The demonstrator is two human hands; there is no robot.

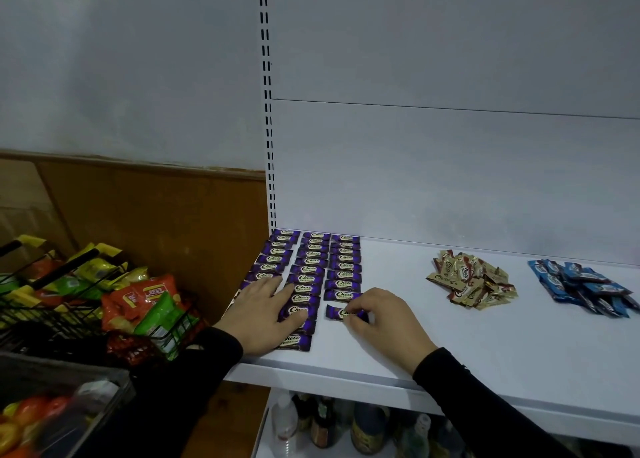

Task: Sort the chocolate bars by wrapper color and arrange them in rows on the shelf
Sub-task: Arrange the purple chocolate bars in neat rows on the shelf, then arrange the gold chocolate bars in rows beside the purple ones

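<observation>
On the white shelf, the left hand lies flat across the purple rows while, at its three o'clock, the right hand pinches a single purple bar below the third row.

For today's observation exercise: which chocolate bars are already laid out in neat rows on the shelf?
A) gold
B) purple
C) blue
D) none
B: the purple bars lie in tidy columns at the shelf's left end, while the gold bars and blue bars sit in loose heaps.
</observation>
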